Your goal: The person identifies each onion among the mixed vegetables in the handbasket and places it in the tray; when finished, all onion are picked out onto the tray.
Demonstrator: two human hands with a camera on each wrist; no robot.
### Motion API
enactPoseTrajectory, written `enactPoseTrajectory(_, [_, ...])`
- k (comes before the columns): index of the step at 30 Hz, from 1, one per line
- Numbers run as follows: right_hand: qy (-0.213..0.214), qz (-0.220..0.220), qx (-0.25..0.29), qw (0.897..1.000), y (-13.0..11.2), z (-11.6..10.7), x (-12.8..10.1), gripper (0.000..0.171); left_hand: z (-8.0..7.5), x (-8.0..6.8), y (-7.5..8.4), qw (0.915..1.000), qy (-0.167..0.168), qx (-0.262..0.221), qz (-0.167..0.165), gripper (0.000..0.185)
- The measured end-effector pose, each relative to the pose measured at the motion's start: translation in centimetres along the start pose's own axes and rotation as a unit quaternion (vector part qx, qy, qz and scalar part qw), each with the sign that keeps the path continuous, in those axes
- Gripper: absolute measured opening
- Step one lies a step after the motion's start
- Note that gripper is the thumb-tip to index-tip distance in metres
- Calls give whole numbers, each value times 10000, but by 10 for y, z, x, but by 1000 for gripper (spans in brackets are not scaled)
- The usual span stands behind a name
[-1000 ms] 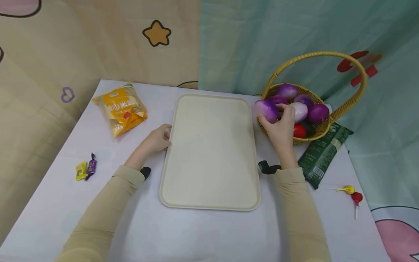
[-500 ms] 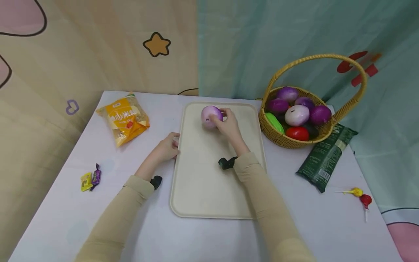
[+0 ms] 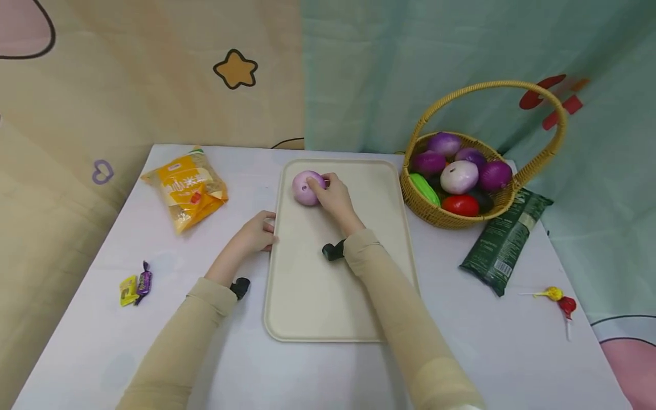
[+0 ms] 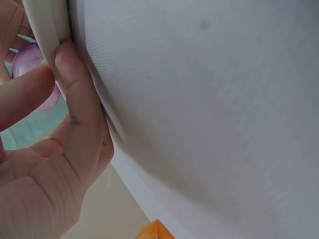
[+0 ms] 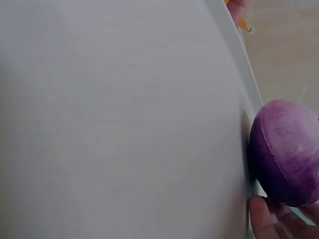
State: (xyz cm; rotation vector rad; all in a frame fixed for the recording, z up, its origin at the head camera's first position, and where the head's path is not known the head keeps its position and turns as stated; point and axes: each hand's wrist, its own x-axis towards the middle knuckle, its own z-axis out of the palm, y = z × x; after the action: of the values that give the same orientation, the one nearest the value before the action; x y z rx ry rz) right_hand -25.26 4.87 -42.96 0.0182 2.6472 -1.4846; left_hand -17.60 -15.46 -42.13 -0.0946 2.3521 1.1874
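Note:
A pale beige tray [image 3: 343, 273] lies lengthwise on the table. My left hand [image 3: 258, 233] is at its left edge; in the left wrist view the thumb and index finger pinch the tray's rim [image 4: 49, 30]. Over the tray's far left part, my right hand [image 3: 335, 198] holds a purple-and-white onion [image 3: 306, 188], thumb on its near side. The right wrist view shows the onion [image 5: 288, 152] close to the tray surface, fingertips [image 5: 261, 216] against it; I cannot tell whether it touches the tray.
At the back right stands a tall-handled wicker basket [image 3: 435, 216] with several purple onions, a red vegetable and a green one. A green packet [image 3: 504, 242] lies beside it, two lollipops [image 3: 554, 294] nearer. On the left are a yellow bag [image 3: 187, 188] and two wrapped candies [image 3: 144, 283].
My right hand has carried the purple onion from the basket leftward to the tray's far left part. My left hand has stayed at the tray's left edge.

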Motion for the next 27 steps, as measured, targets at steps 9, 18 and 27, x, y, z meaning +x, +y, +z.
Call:
enactPoseTrajectory(9, [-301,-137,14,9995,-9,-20,-10,64,-1,-4,-1,10000,25,38,80,63])
enactPoseTrajectory(18, [994,-849,-50,9914,-10,-109,-44,39,0,-1,3,9996,29,239,154,63])
enactPoseTrajectory(27, [2804,-758,-273,9565,34,-201,-69,30,0,-2,0,9991,34,354,217,62])
